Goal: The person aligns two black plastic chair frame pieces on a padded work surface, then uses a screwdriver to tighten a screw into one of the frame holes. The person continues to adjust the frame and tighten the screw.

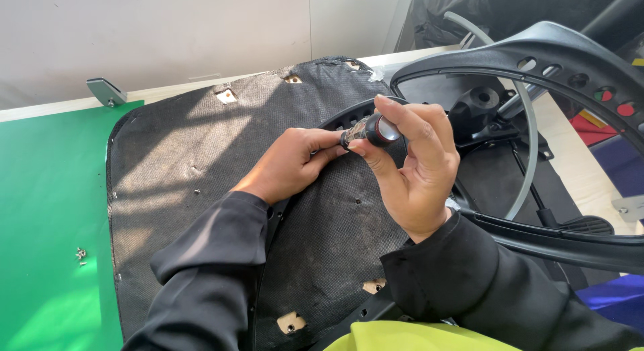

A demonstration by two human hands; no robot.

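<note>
Screws [80,254]: lay loose on the green mat [47,210], far left of the grip and well apart from it.
Bracket [106,91]: grey metal, sat at the mat's far edge, up and left of the grip.
Seat base [181,163]: upside down, covered in black fabric, spread under and left of the grip; pale mounting holes showed at its corners.
Left hand [285,164]: rested on the fabric just left of the grip, fingers curled, fingertips pinched at the tool's tip.
Screwdriver [369,130]: short, black handle with a red band, lay nearly level between both hands, tip toward the left hand.
Right hand [412,166]: closed round the screwdriver's handle, thumb and fingers pressed on it, palm turned up.
Armrest frame [537,56]: black plastic, arched right of and behind the grip, with round holes along its top.
Mechanism [479,109]: black knob and levers, just right of the grip, behind the right hand.
</note>
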